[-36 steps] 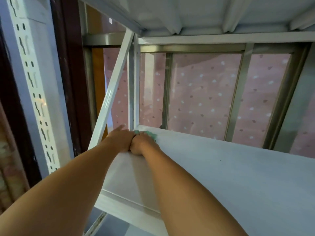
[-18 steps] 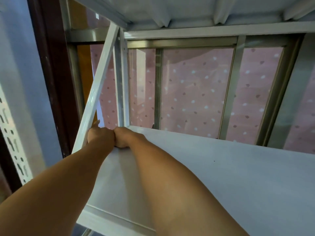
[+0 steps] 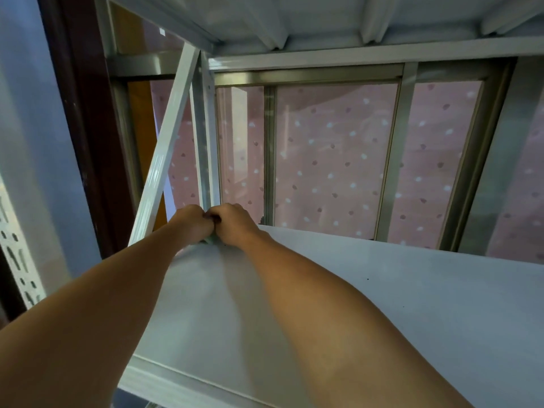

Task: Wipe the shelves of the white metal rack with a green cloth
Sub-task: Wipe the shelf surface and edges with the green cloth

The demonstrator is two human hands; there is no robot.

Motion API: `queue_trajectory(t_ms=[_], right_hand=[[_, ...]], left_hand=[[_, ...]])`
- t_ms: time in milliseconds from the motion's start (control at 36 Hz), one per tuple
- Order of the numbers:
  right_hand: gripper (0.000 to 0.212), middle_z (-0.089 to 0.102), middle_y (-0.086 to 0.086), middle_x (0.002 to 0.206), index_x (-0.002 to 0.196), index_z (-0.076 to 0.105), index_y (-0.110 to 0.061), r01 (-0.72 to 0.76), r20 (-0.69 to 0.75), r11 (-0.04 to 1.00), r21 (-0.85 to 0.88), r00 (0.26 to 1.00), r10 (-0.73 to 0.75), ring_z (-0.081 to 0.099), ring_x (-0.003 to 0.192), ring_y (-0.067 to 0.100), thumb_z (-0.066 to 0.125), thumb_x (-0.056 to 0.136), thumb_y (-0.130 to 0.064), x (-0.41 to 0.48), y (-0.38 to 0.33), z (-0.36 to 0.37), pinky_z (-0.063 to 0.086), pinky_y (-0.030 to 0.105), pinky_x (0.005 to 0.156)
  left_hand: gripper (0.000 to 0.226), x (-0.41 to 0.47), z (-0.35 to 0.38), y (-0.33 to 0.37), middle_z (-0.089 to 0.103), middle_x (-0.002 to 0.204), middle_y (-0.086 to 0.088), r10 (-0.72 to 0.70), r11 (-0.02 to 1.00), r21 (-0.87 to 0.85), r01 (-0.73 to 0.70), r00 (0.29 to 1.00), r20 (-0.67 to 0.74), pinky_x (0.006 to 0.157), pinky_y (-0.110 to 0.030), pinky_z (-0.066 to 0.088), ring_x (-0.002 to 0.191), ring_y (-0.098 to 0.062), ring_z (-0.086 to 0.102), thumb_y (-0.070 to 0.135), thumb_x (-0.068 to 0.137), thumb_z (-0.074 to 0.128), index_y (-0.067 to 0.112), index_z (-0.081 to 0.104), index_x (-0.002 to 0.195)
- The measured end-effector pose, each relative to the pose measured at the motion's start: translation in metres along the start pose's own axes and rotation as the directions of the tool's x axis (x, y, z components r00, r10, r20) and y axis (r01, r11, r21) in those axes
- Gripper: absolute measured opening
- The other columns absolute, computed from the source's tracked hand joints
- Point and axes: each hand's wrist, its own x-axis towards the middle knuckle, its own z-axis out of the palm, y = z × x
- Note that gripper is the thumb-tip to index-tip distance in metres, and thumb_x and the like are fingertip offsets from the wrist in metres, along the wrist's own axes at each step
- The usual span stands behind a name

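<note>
The white metal rack's shelf (image 3: 382,304) stretches out in front of me, with another shelf (image 3: 323,22) overhead. My left hand (image 3: 191,223) and my right hand (image 3: 235,223) meet knuckle to knuckle at the shelf's far left corner, at the foot of the rear upright post (image 3: 206,142). Both have curled fingers. Only a pale sliver of the green cloth (image 3: 209,240) shows beneath them, where they touch; the rest is hidden inside the hands.
A diagonal white brace (image 3: 164,160) runs up from the left edge beside my left hand. Behind the rack is a metal-framed window (image 3: 394,160) with a pink dotted curtain. A perforated front upright (image 3: 17,260) and a dark door frame (image 3: 85,128) stand at left.
Both hands have closed together at the foot of the corner post. The green cloth, which showed under my right hand a second ago, is now almost hidden. My view has shifted.
</note>
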Motion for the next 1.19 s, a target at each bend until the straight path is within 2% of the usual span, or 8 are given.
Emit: queue_trajectory(t_ms=[111, 306, 556, 722, 806, 944, 1083, 1194], right_hand=[[0.029, 0.070, 0.011, 0.119, 0.123, 0.069, -0.016, -0.004, -0.016, 0.999, -0.054, 1.000, 0.004, 0.066, 0.102, 0.033, 0.054, 0.098, -0.013, 0.001, 0.005, 0.000, 0.050, 0.039, 0.097], [0.028, 0.070, 0.010, 0.108, 0.116, 0.065, -0.020, -0.040, 0.001, 0.990, -0.137, 0.999, 0.040, 0.065, 0.091, 0.032, 0.064, 0.090, -0.013, 0.007, 0.020, -0.010, 0.055, 0.041, 0.085], [0.028, 0.071, 0.009, 0.111, 0.110, 0.073, -0.015, -0.122, -0.017, 0.989, -0.082, 0.993, 0.121, 0.065, 0.099, 0.030, 0.063, 0.087, -0.003, 0.015, 0.031, -0.012, 0.054, 0.041, 0.094], [0.029, 0.066, 0.011, 0.110, 0.111, 0.070, -0.015, -0.071, -0.059, 0.955, -0.287, 0.997, 0.057, 0.064, 0.096, 0.032, 0.061, 0.085, -0.003, 0.015, 0.032, -0.021, 0.055, 0.039, 0.083], [0.025, 0.065, 0.012, 0.105, 0.108, 0.070, -0.011, -0.085, -0.028, 0.934, -0.347, 0.996, 0.080, 0.063, 0.094, 0.032, 0.060, 0.087, -0.004, 0.012, 0.037, -0.023, 0.051, 0.036, 0.076], [0.019, 0.058, 0.008, 0.089, 0.101, 0.072, -0.009, -0.173, 0.008, 0.941, -0.292, 0.983, 0.184, 0.056, 0.078, 0.027, 0.059, 0.087, -0.009, 0.012, 0.040, -0.024, 0.044, 0.032, 0.070], [0.022, 0.069, 0.012, 0.094, 0.103, 0.076, -0.011, -0.231, 0.089, 0.947, -0.222, 0.963, 0.256, 0.064, 0.085, 0.030, 0.061, 0.087, -0.017, 0.016, 0.037, -0.022, 0.055, 0.037, 0.084], [0.029, 0.067, 0.014, 0.108, 0.114, 0.072, -0.012, -0.208, 0.072, 0.940, -0.270, 0.969, 0.235, 0.063, 0.095, 0.032, 0.057, 0.090, -0.010, 0.013, 0.044, -0.027, 0.054, 0.040, 0.090]], left_hand=[[0.035, 0.003, 0.002, 0.004, 0.066, 0.112, -0.010, 0.031, 0.995, 0.100, -0.031, 0.999, 0.008, 0.086, -0.031, 0.053, 0.095, -0.025, 0.062, 0.022, 0.094, 0.063, 0.007, 0.060, 0.126], [0.024, 0.008, 0.012, 0.014, 0.066, 0.101, -0.010, 0.197, 0.945, 0.290, -0.154, 0.972, -0.125, 0.088, -0.037, 0.057, 0.094, -0.028, 0.066, 0.020, 0.092, 0.064, 0.009, 0.065, 0.114], [0.019, 0.027, 0.027, 0.015, 0.064, 0.100, -0.010, 0.263, 0.955, 0.173, -0.239, 0.956, -0.129, 0.087, -0.038, 0.056, 0.094, -0.031, 0.064, 0.012, 0.090, 0.062, 0.012, 0.070, 0.108], [0.015, 0.035, 0.034, 0.022, 0.066, 0.094, -0.007, 0.319, 0.948, 0.040, -0.317, 0.936, -0.147, 0.080, -0.034, 0.056, 0.086, -0.027, 0.063, 0.016, 0.085, 0.068, 0.014, 0.074, 0.099], [0.017, 0.037, 0.036, 0.025, 0.059, 0.088, -0.005, 0.348, 0.936, 0.083, -0.342, 0.933, -0.091, 0.072, -0.031, 0.049, 0.081, -0.024, 0.057, 0.011, 0.086, 0.060, 0.014, 0.072, 0.098], [0.017, 0.043, 0.037, 0.028, 0.051, 0.077, -0.004, 0.386, 0.901, 0.212, -0.378, 0.922, 0.004, 0.069, -0.030, 0.046, 0.078, -0.023, 0.056, 0.004, 0.087, 0.054, 0.009, 0.069, 0.093], [0.017, 0.046, 0.024, 0.031, 0.047, 0.073, -0.004, 0.420, 0.865, 0.286, -0.411, 0.907, 0.033, 0.070, -0.032, 0.051, 0.078, -0.026, 0.057, 0.001, 0.088, 0.052, 0.009, 0.067, 0.087], [0.026, 0.055, 0.030, 0.025, 0.066, 0.091, -0.009, 0.493, 0.849, 0.217, -0.482, 0.870, 0.004, 0.079, -0.035, 0.055, 0.088, -0.028, 0.064, 0.006, 0.088, 0.052, 0.016, 0.075, 0.096]])
